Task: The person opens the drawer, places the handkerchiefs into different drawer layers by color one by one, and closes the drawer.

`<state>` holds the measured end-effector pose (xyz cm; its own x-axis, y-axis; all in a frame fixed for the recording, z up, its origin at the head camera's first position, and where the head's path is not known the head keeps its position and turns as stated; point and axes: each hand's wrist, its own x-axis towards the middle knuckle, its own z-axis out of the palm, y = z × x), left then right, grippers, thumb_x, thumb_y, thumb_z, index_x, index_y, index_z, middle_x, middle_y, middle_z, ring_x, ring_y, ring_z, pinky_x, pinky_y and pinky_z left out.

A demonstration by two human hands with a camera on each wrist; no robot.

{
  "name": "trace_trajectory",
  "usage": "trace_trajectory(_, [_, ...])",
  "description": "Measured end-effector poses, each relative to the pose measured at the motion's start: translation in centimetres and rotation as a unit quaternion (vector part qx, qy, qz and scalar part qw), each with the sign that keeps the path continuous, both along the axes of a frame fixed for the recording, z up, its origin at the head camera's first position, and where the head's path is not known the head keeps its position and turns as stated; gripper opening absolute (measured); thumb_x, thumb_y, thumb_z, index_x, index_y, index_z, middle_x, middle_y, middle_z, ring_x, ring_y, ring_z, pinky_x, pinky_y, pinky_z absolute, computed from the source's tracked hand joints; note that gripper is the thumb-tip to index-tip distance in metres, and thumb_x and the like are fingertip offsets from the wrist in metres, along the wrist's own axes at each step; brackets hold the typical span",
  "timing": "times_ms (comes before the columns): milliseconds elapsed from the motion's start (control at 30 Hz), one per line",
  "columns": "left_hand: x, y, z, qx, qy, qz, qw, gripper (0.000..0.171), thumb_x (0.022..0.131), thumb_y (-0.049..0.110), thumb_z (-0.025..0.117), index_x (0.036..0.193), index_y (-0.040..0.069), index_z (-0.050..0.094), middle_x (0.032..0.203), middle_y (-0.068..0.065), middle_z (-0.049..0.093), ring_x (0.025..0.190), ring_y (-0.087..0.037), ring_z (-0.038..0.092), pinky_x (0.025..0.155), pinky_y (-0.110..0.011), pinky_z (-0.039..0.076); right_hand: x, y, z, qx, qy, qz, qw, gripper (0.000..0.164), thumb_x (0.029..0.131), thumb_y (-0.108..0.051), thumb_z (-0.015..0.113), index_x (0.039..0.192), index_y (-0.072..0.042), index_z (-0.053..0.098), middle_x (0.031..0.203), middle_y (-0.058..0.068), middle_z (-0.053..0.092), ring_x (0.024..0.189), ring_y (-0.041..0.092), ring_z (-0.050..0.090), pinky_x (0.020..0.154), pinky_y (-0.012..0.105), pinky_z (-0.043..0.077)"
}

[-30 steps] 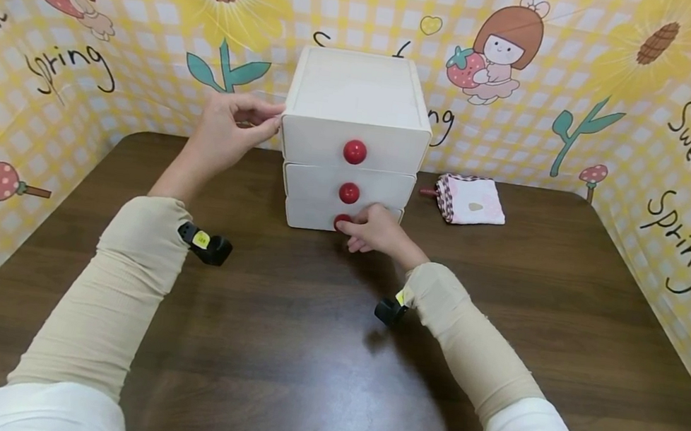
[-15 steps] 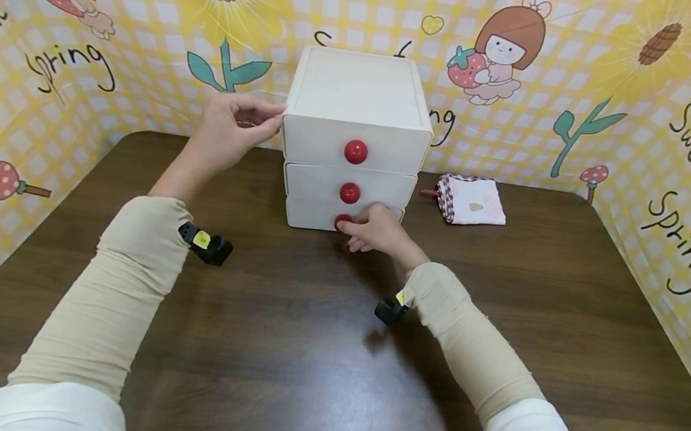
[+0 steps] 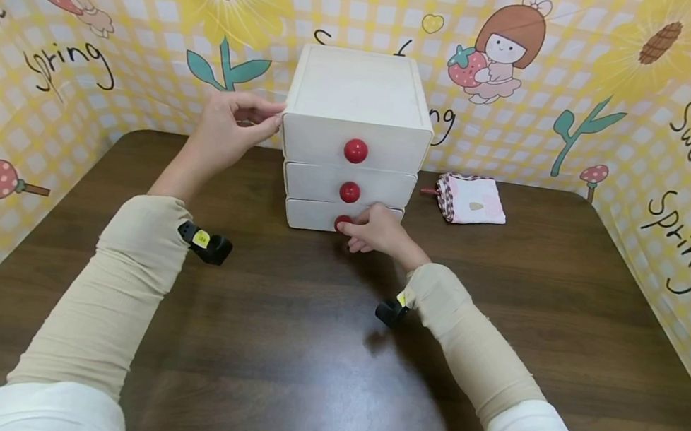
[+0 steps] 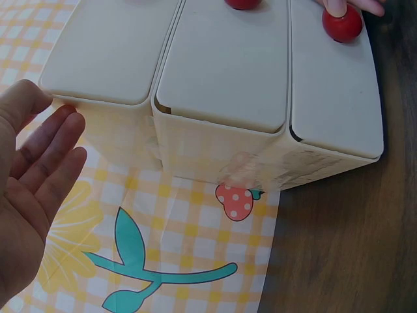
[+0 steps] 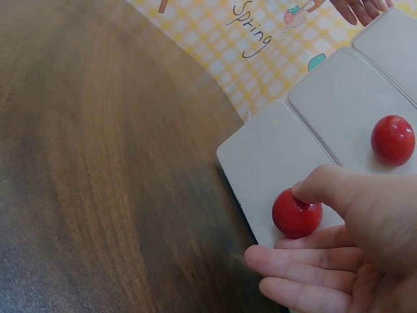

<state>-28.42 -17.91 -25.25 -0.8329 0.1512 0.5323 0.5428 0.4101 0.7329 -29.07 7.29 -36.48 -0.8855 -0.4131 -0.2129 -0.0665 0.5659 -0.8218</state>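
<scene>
A white drawer unit [image 3: 360,89] with three stacked drawers stands at the back of the table, each drawer front bearing a round red knob. My right hand [image 3: 376,230] is at the lowest drawer [image 3: 310,216]. Its thumb and index finger pinch that drawer's red knob [image 5: 296,214], while the other fingers extend below it. At the unit's upper left front corner, my left hand [image 3: 228,124] touches the edge with thumb and fingertips. In the left wrist view its lower fingers [image 4: 62,163] lie loosely beside the unit's side wall. All three drawer fronts sit nearly flush.
A folded white and pink cloth bundle [image 3: 472,200] with a checked edge lies right of the unit. Behind stands a yellow checked printed backdrop [image 3: 369,5], close to the unit's back. Dark wooden table [image 3: 279,350] extends in front.
Both hands keep their places at the corner and the knob. The lowest drawer front has come forward very slightly, and the seam above it shows more clearly.
</scene>
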Motion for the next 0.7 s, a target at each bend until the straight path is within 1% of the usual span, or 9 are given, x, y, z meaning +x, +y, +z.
trace_trajectory(100, [0.03,0.04,-0.01,-0.001,-0.002,0.001,1.0000,0.021,0.083,0.007,0.066,0.101,-0.004,0.068,0.094,-0.002,0.069,0.068,-0.004,0.060,0.057,-0.015,0.044,0.08,0.08,0.00,0.001,-0.001,0.001,1.000,0.033,0.086,-0.025,0.065,0.090,0.008,0.068,0.072,0.015,0.068,0.068,0.024,0.067,0.062,0.032,0.054])
trace_trajectory(333, [0.03,0.13,0.11,0.000,-0.001,0.000,1.0000,0.021,0.083,0.007,0.066,0.101,-0.003,0.069,0.097,-0.008,0.068,0.069,-0.005,0.061,0.057,-0.015,0.044,0.35,0.24,0.14,0.003,0.000,0.004,1.000,0.033,0.086,-0.026,0.065,0.090,0.007,0.068,0.071,0.015,0.068,0.068,0.024,0.067,0.063,0.033,0.054])
trace_trajectory(500, [0.11,0.12,0.15,0.003,-0.009,0.000,1.0000,0.022,0.083,0.007,0.067,0.103,-0.003,0.068,0.097,-0.004,0.068,0.070,-0.005,0.061,0.057,-0.015,0.044,0.55,0.33,0.19,0.007,0.003,0.013,1.000,0.034,0.086,-0.026,0.065,0.089,0.008,0.068,0.070,0.015,0.068,0.068,0.024,0.067,0.063,0.034,0.054])
trace_trajectory(700, [0.05,0.05,0.09,-0.002,-0.005,0.001,1.0000,0.022,0.083,0.007,0.066,0.103,-0.003,0.068,0.095,-0.002,0.068,0.069,-0.005,0.060,0.057,-0.015,0.044,0.89,0.37,0.18,0.014,0.003,0.016,1.000,0.034,0.086,-0.026,0.065,0.087,0.008,0.068,0.069,0.014,0.068,0.067,0.025,0.067,0.062,0.033,0.054])
